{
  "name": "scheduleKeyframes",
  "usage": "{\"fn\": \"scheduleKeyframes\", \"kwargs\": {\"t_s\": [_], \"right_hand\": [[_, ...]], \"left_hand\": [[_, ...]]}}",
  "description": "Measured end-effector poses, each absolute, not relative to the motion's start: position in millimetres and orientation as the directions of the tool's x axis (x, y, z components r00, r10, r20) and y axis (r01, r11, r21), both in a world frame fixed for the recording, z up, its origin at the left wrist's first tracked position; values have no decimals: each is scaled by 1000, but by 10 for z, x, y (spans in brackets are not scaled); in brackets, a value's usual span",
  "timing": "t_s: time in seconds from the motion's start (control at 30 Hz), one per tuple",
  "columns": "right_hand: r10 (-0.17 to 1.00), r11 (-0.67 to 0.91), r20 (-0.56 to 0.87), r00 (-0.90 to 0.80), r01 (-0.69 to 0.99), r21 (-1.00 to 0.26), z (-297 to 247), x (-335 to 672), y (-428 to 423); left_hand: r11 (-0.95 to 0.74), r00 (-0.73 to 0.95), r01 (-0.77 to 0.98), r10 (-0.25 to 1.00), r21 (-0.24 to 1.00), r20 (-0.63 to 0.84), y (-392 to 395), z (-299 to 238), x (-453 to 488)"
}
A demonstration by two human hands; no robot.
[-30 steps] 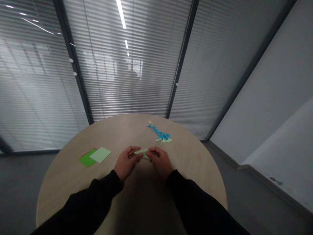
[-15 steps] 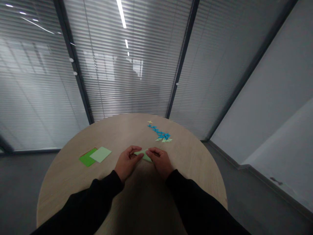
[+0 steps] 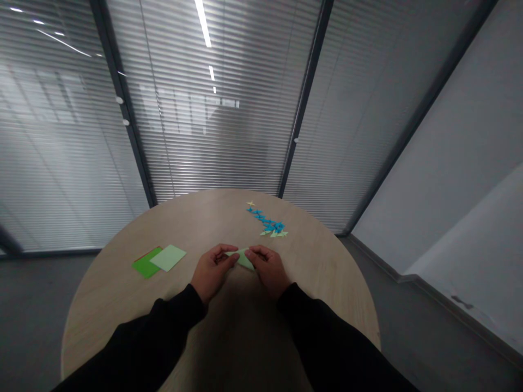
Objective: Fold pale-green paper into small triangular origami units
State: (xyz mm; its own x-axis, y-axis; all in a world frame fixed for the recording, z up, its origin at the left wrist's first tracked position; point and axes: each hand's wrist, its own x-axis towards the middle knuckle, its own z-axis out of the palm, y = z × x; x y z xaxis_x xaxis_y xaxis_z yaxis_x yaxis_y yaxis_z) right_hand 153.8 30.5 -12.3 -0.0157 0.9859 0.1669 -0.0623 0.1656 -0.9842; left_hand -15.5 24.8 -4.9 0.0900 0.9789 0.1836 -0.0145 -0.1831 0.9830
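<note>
Head view: left hand [image 3: 211,270] and right hand [image 3: 268,268], fingers pinching opposite ends of green paper [image 3: 244,260] over middle of bench [image 3: 196,218]. Paper looks light, thin, easily creased; edges likely best hold.

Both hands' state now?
Left hand: closed, holding the left side of the light green paper between both hands.
Right hand: closed, holding that paper's right side.

Sheets [image 3: 169,258] lie left (origami [image 3: 268,226] right) on the table [image 3: 335,288].

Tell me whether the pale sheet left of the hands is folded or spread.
Spread: the pale sheet lies flat, all four corners showing, overlapping the darker sheet.
</note>
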Motion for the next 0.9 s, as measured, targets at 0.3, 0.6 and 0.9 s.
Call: {"fn": "scheduleKeyframes", "kwargs": {"t_s": [0.3,0.6,0.9], "right_hand": [[987,163,164,0,-90,-982,-99,1542,307],[973,213,208,-102,35,-977,-152,1551,314],[972,218,216,-90,11,-976,-165,1562,326]], "left_hand": [[-189,18,0,982,982,189,254,8,-173],[-169,-88,-202,984,965,154,258,-3,-172],[15,32,-426,1000,904,-2,294,-88,-121]]}}
